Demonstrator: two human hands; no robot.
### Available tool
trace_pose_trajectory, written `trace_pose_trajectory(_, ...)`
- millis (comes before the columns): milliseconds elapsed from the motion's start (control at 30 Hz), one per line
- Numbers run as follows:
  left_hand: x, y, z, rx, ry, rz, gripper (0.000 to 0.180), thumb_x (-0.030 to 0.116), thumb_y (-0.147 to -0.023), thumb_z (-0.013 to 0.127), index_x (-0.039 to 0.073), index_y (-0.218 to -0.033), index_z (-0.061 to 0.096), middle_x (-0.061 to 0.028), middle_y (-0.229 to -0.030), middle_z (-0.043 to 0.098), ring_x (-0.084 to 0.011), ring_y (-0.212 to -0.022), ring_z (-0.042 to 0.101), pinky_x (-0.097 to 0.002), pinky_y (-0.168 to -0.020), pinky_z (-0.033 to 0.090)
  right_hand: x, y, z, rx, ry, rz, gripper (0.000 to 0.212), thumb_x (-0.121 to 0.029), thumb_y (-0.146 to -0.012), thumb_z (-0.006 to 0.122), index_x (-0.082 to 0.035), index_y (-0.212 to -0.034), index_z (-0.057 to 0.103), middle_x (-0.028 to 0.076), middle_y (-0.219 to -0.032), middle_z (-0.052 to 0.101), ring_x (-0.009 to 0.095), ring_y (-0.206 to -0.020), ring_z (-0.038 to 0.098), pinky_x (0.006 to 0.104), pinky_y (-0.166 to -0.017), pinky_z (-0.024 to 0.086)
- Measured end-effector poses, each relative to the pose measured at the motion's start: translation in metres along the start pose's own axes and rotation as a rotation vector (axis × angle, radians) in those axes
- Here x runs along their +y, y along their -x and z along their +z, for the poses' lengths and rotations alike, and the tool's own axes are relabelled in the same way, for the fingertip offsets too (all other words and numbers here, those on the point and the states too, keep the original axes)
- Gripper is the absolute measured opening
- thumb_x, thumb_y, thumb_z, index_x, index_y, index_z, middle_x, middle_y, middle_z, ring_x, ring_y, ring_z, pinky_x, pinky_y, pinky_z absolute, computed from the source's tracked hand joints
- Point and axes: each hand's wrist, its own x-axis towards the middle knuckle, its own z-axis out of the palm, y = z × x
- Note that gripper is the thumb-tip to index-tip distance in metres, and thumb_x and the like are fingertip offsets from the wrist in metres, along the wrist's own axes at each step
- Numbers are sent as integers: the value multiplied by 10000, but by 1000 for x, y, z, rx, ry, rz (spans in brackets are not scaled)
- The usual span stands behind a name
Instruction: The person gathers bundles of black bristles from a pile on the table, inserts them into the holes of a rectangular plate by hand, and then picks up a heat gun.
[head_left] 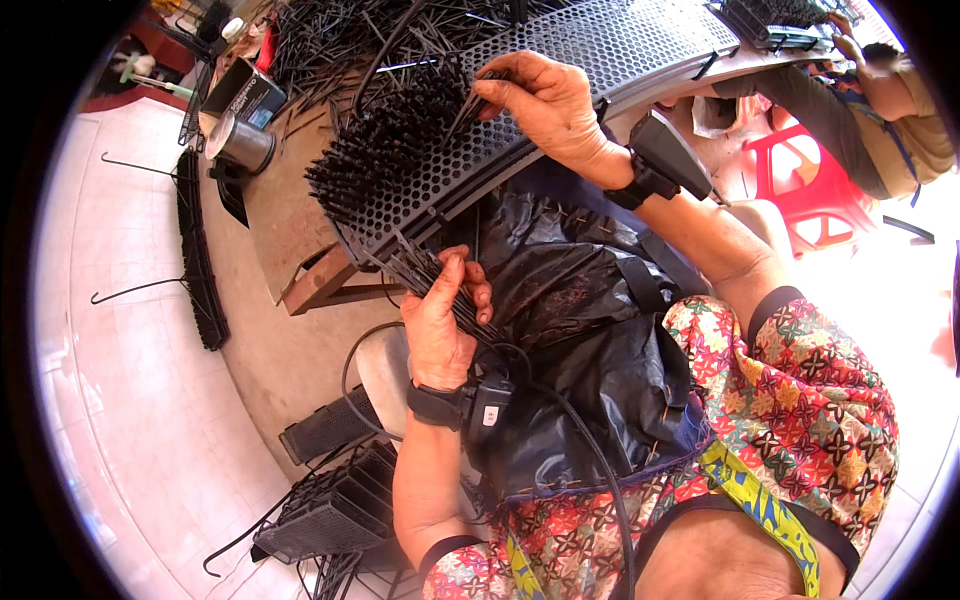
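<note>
1. Patterned red, cream and black shirt [820, 400] fills the lower right of the frame, nearest the camera, with a black apron [580, 400] over the lap in the middle.
2. Just left of centre, the left hand [438, 325] is closed around a bundle of thin dark strips [412, 268]; their ends fan out toward the upper left, near the panel's lower edge. A black wristband [436, 407] circles that wrist.
3. At upper centre, the right hand [550, 105] pinches a few strips [463, 118] between thumb and fingertips, pointing down and to the left. Whether their tips touch the panel, I cannot tell.
4. Beneath the right hand, the perforated black panel [630, 42] slants from left of centre up to the upper right. Dense dark bristles [375, 155] stand up from its left part, while rows of bare holes show along the lower edge and to the right.
5. Behind the panel, at the top, lies a heap of loose dark strips [320, 45]. A metal can [240, 142] and a dark box [245, 93] sit at upper left.
6. At upper right, a co-worker [905, 110] sits near a red stool [815, 195]; at lower left are black racks [330, 505].
</note>
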Motion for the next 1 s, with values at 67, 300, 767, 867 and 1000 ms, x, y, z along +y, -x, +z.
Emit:
trace_pose_trajectory(67, 0, 1, 0, 3, -2, -1, 219, 169, -788, 586, 8, -926, 531, -74, -703, 548, -147, -525, 502, -232, -404, 371, 1, 0, 1, 13, -10, 11, 113, -65, -775, 584, 13, -857, 581, 38, -690, 599, 60, -612, 570, 176, -551, 475)
trace_pose_trajectory(300, -1, 0, -2, 1, 1, -5, 230, 180, -786, 591, 16, -932, 525, -72, -703, 546, -147, -522, 499, -233, -403, 368, 2, 0, 5, 0, 9, -30, 99, -65, -773, 584, 5, -841, 571, 46, -667, 599, 70, -598, 577, 188, -526, 469)
trace_pose_trajectory(767, -1, 1, -1, 9, -25, -20, 255, 196, -777, 601, 22, -944, 521, -58, -703, 532, -135, -525, 474, -231, -415, 347, -5, -10, -7, -188, 224, -128, 109, -70, -780, 569, 17, -841, 547, 84, -668, 609, 91, -612, 590, 211, -543, 479)
trace_pose_trajectory(867, -1, 1, -1, 12, -22, -29, 261, 201, -775, 602, 26, -951, 519, -52, -706, 527, -128, -529, 464, -230, -423, 340, -14, -14, -14, -377, 355, -243, 108, -67, -775, 571, 6, -854, 559, 86, -725, 609, 127, -640, 597, 215, -578, 464)
trace_pose_trajectory(1000, 0, 2, -2, 0, -13, -31, 247, 193, -777, 601, 32, -945, 520, -53, -710, 528, -127, -531, 464, -227, -427, 343, -19, -14, -20, -515, 387, -295, 105, -53, -761, 572, 2, -850, 570, 86, -787, 615, 171, -698, 608, 231, -617, 465)
